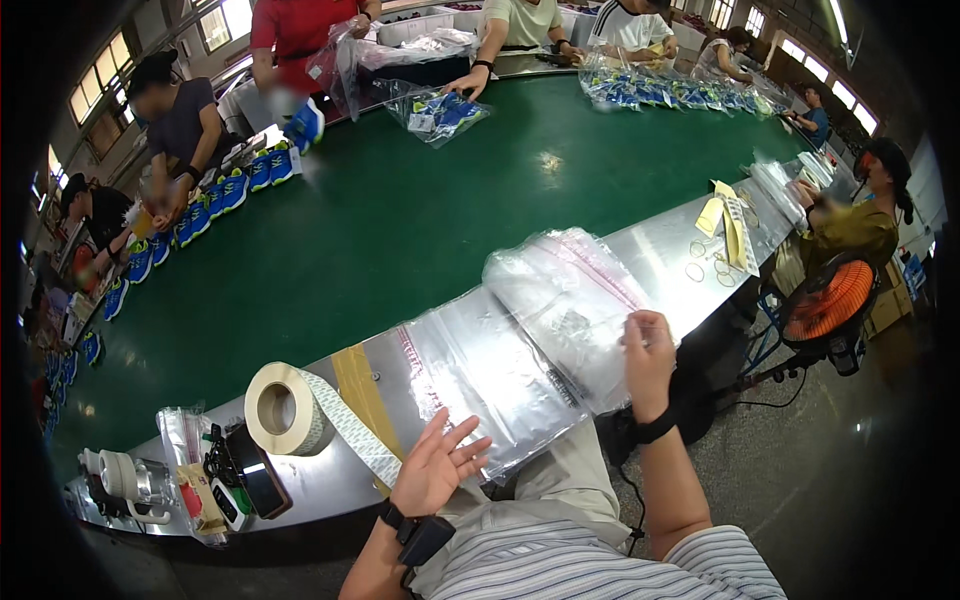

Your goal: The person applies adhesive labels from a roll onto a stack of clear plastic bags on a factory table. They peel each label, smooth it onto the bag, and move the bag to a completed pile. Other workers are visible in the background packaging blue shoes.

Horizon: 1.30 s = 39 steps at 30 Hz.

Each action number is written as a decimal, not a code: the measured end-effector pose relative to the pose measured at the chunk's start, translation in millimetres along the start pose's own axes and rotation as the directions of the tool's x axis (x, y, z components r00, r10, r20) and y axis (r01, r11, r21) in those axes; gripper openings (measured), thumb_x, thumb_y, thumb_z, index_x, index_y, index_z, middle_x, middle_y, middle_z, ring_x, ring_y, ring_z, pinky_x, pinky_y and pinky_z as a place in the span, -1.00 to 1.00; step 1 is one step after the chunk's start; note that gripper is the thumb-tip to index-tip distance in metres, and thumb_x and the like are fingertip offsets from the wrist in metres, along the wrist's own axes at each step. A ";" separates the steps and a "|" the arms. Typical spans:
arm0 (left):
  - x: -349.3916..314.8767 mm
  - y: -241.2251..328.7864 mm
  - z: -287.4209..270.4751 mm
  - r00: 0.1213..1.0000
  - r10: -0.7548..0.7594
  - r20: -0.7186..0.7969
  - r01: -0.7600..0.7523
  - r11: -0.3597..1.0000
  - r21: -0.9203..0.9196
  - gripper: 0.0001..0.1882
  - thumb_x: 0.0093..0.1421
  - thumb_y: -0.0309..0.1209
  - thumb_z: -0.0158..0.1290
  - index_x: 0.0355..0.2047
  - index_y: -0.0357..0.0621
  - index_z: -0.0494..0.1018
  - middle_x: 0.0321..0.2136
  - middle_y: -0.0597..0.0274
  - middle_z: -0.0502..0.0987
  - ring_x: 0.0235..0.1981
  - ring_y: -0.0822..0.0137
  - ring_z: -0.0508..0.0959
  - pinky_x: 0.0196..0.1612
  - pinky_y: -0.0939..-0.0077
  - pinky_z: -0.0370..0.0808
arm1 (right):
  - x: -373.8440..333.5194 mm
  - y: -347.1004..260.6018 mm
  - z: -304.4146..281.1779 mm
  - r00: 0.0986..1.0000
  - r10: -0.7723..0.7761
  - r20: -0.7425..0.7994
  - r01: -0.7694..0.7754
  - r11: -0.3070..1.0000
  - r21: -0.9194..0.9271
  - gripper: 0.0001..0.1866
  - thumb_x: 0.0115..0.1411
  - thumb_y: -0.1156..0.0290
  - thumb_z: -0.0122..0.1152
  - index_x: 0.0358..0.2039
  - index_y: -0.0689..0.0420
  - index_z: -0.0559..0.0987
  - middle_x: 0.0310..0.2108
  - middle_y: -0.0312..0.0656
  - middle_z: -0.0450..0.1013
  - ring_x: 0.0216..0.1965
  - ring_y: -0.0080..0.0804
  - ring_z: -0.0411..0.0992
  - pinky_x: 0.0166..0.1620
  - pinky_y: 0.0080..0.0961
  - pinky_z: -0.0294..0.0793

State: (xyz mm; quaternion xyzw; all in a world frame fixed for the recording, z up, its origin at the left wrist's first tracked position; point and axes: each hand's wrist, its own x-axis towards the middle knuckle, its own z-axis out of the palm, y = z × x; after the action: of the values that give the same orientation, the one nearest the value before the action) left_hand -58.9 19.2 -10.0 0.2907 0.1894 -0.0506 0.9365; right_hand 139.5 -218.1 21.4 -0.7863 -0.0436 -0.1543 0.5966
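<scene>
A stack of clear plastic zip bags (500,370) lies on the metal ledge (660,245) in front of me. My right hand (648,355) pinches the top clear bag (565,300), which lifts and curls up off the stack. My left hand (437,465) hovers open, fingers spread, at the near edge of the stack, holding nothing. Both wrists wear dark bands.
A roll of white label tape (285,410) with a loose strip sits left of the bags, beside dark devices (245,480) and small packets. A green conveyor belt (400,210) carries blue shoes (225,190) and bagged shoes (440,112). Other people work around it. An orange fan (830,300) stands at right.
</scene>
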 end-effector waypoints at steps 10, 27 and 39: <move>-107.4 -17.8 -79.6 0.959 0.135 -0.250 0.086 0.699 0.710 -0.63 0.30 -0.23 -0.05 -0.09 -0.34 0.40 -0.25 0.21 0.51 -0.25 0.43 0.45 -0.20 0.53 0.41 | -28.1 -7.9 -36.4 0.877 -0.480 0.013 0.378 0.672 -0.637 -0.83 0.04 0.55 0.15 -0.30 0.17 0.49 -0.14 -0.02 0.38 -0.10 -0.02 0.35 -0.03 -0.18 0.32; -64.2 3.6 15.7 0.891 0.304 -0.338 -0.149 0.898 0.413 -0.71 0.35 -0.31 -0.16 -0.13 -0.32 0.35 -0.44 0.16 0.51 -0.57 0.44 0.47 -0.54 0.62 0.42 | -132.4 -48.4 52.2 0.063 -0.019 0.998 -0.364 0.930 0.041 -0.74 0.31 0.23 0.02 -0.22 0.20 0.42 -0.42 -0.28 0.39 -0.34 -0.56 0.31 -0.22 -0.56 0.34; -78.5 5.1 20.8 0.658 0.724 0.207 -0.207 -0.090 0.974 -0.88 0.11 -0.49 0.15 -0.35 -0.22 0.46 -0.44 0.24 0.45 -0.54 0.42 0.46 -0.46 0.58 0.43 | -133.7 -60.2 55.1 0.410 0.072 0.909 -0.208 0.978 0.017 -0.85 0.22 0.44 0.13 -0.24 0.24 0.52 -0.47 -0.26 0.41 -0.44 -0.58 0.36 -0.36 -0.63 0.35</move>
State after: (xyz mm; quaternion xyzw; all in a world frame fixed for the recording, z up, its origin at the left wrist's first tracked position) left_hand -123.6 10.5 38.6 0.8686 0.1721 0.2426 0.3962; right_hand 7.9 -133.1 24.4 -0.7070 -0.3008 0.3452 0.5389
